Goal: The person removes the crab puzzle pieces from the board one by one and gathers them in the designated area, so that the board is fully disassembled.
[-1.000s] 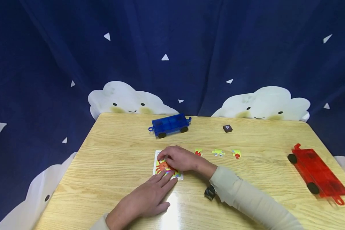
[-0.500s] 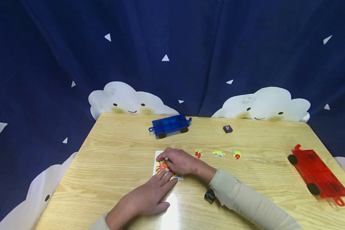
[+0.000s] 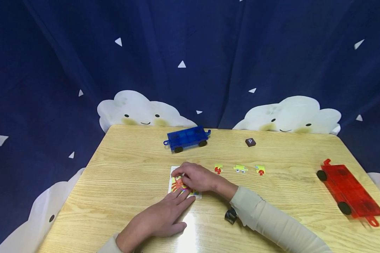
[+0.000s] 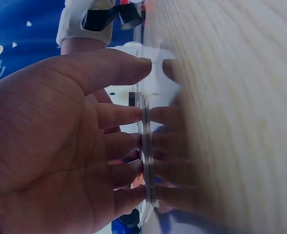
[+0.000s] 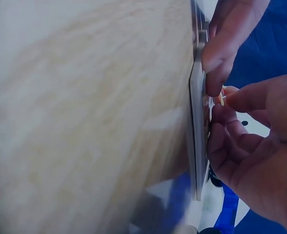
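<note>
A small puzzle board with a white border (image 3: 174, 169) lies on the table, showing a partly covered orange crab picture (image 3: 177, 184). My left hand (image 3: 161, 216) lies with its fingers extended, their tips on the board's near part; the left wrist view has the thumb held apart from them. Over the board's far part, my right hand (image 3: 197, 176) pinches a small orange and yellow puzzle piece (image 5: 222, 96) between thumb and finger. Right of that hand, three loose jigsaw pieces sit in a row: one with a red claw (image 3: 218, 169), one with eyes (image 3: 240, 169), another with a claw (image 3: 260, 170).
A translucent blue toy wagon (image 3: 187, 137) stands at the back of the wooden table (image 3: 130, 158). A red one (image 3: 349, 189) is at the right. Toward the back right sits a dark block marked P (image 3: 250, 142). A blue curtain (image 3: 209, 88) hangs behind.
My right hand shifts very slightly over the board, still pinching at its far part. The left hand and the loose pieces stay put.
</note>
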Demonstrator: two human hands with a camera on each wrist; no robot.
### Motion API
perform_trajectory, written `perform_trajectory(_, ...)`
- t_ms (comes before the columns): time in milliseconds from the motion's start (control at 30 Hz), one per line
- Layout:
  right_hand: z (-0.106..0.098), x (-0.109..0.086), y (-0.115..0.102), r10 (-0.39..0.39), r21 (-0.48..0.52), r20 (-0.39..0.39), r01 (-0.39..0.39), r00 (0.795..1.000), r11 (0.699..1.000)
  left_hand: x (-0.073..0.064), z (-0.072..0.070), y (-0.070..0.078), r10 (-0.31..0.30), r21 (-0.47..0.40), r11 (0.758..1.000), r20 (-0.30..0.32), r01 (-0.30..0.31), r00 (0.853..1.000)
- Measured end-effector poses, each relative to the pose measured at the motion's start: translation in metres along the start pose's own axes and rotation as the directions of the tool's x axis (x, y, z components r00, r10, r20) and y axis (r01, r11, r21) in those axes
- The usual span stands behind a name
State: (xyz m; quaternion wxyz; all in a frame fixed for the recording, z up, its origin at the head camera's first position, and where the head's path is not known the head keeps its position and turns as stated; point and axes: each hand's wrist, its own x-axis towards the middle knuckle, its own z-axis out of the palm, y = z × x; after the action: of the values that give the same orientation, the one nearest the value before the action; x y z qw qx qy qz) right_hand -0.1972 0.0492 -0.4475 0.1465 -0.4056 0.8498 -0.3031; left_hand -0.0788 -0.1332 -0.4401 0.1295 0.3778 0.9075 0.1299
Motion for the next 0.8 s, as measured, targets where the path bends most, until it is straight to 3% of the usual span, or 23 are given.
perform_trajectory(467,0.0007,0.0024,0.0003,-0.040,0.050,-0.066,0.043,0.997,0.998,0.0013,-0.0034,0.0022,-0.017,-0.022,1.000,0.028,0.017,0.999)
perform_trajectory(800,-0.0005,0.0075,-0.0048,0.010,0.072,-0.079,-0.004,0.997,0.997,0.0015,-0.0019,0.0019,-0.008,0.001,1.000,0.018,0.008,1.000)
